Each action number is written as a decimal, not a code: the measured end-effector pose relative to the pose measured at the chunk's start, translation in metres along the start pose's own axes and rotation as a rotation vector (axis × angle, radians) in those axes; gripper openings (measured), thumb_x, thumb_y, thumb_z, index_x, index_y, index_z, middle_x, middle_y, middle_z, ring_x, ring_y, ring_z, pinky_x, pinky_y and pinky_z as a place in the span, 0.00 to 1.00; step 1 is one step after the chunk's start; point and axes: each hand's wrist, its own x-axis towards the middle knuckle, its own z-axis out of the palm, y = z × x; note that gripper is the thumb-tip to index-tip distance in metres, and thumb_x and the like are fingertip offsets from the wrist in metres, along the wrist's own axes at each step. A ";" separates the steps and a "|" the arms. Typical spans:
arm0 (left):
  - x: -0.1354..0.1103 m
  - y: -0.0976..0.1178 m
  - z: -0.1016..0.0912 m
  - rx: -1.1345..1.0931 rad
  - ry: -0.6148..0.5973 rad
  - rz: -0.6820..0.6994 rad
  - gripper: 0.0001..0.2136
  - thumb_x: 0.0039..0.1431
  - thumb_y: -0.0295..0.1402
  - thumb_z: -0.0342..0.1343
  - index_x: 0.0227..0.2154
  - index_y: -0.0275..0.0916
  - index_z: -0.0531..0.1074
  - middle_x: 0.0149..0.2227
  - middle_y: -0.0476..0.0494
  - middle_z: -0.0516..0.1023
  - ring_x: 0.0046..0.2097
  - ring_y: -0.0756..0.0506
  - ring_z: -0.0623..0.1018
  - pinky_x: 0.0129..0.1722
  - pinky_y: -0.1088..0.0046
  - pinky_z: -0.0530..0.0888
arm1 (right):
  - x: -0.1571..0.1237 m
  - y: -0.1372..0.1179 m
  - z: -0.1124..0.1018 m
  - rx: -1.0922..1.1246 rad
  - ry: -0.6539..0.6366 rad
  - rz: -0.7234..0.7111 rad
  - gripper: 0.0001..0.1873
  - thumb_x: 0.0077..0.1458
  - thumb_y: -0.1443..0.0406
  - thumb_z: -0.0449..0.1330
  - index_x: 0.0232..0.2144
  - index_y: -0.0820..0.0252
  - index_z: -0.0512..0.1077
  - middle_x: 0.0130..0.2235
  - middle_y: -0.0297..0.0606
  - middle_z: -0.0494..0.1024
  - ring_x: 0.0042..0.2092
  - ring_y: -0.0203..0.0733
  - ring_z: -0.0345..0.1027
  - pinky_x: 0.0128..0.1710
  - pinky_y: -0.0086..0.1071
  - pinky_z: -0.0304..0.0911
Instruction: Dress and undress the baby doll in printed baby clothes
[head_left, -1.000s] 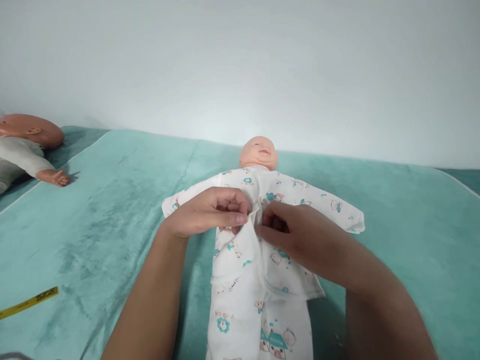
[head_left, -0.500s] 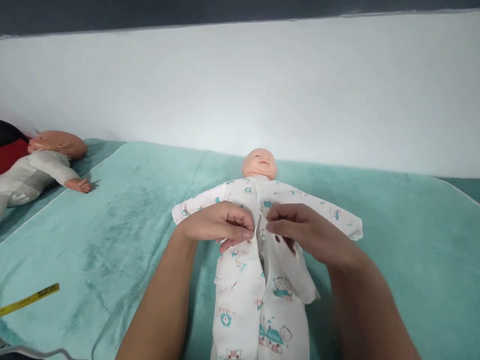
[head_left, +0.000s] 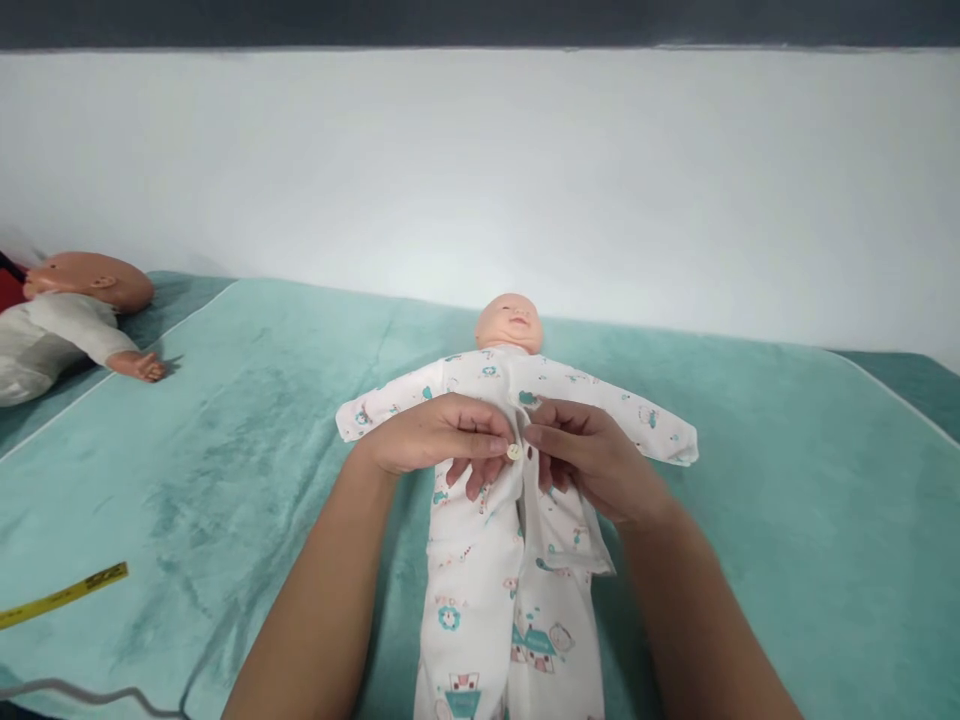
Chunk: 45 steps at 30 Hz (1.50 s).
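Observation:
A baby doll (head_left: 510,322) lies on its back, dressed in a white printed baby shirt (head_left: 480,372) and matching trousers (head_left: 465,640). Over the doll's chest, my left hand (head_left: 454,440) pinches the shirt's front edge beside a pale round button (head_left: 514,452). My right hand (head_left: 581,450) is closed on the opposite front edge, where a small dark spot shows just below the fingertips. The two edges lie close together but apart at the button. Below my right hand the lower shirt flap (head_left: 574,540) hangs loose over the trousers.
A teal blanket (head_left: 247,430) covers the surface up to a white wall (head_left: 480,180). At the far left lies a second doll (head_left: 82,310) in white clothing. A yellow strip (head_left: 67,597) and a grey cable (head_left: 90,692) are at the near left.
The button now shows at my left fingertips. My right hand has brought its edge flatter and nearer, and the lifted flap has dropped. The view has shifted slightly.

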 end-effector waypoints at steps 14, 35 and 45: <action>0.003 -0.002 0.001 0.027 0.041 -0.026 0.11 0.59 0.38 0.59 0.29 0.34 0.71 0.21 0.49 0.75 0.22 0.52 0.76 0.17 0.82 0.66 | -0.002 0.008 -0.004 -0.018 -0.015 -0.044 0.18 0.52 0.54 0.67 0.23 0.59 0.67 0.18 0.31 0.73 0.19 0.32 0.65 0.19 0.25 0.56; 0.003 0.003 0.002 0.062 0.036 -0.061 0.09 0.59 0.36 0.58 0.28 0.35 0.71 0.20 0.50 0.74 0.20 0.53 0.73 0.18 0.82 0.67 | -0.003 0.006 -0.005 -0.118 -0.039 -0.059 0.18 0.52 0.53 0.67 0.24 0.60 0.68 0.20 0.31 0.74 0.22 0.32 0.67 0.22 0.25 0.61; 0.004 0.005 0.005 0.062 0.068 -0.097 0.11 0.58 0.37 0.60 0.27 0.35 0.70 0.18 0.51 0.73 0.20 0.53 0.73 0.19 0.80 0.69 | -0.002 0.006 -0.004 -0.120 -0.022 -0.051 0.19 0.52 0.51 0.66 0.24 0.59 0.68 0.21 0.32 0.75 0.22 0.33 0.68 0.22 0.26 0.61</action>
